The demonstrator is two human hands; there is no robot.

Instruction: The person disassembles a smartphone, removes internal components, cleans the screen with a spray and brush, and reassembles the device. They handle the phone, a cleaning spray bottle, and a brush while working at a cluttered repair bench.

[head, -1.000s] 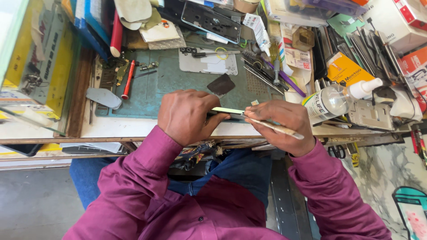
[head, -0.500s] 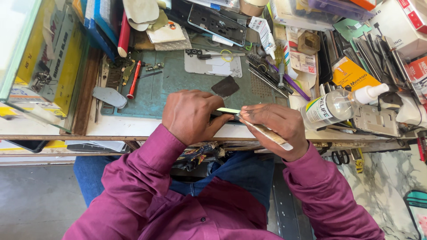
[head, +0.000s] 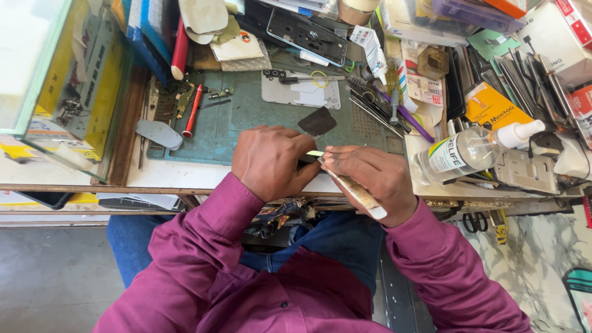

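Head view, looking down on cluttered tabletop (head: 185, 176). Left hand (head: 271, 161) curled palm-down at near edge of green mat (head: 228, 132), fingers folded tight over something small; item under them hidden, cannot tell what. Right hand (head: 373, 179) just right of it, fingertips almost touching left hand's, fingers pinched shut around flat tan tool (head: 354, 192). Tool tilted, far end tucked between the two hands, near end with white tip sticking out past right palm, over tabletop's near edge. Thin pale green strip (head: 315, 153) showing in gap between both sets of fingers, just far of tool, touching or nearly touching right fingertips; whether gripped or only resting, cannot tell.

Dark flat piece (head: 317, 121) on mat just far of hands, apart from them. Grey phone back cover (head: 303, 92) farther off on mat, with yellow-ringed tool lying across its far edge. Red pen (head: 192, 111) far left on mat, beside small circuit parts (head: 174, 102). Grey oval pad (head: 159, 134) at mat's left edge. Clear spray bottle (head: 472, 151) lying on its side right of right hand, nozzle pointing right. Bunch of tweezers and picks (head: 382, 108) far right of mat. Yellow card packet (head: 492, 108) beyond bottle. Glass display case (head: 55, 92) at far left. Magenta sleeves (head: 203, 240) and blue trousers (head: 333, 237) near bottom.
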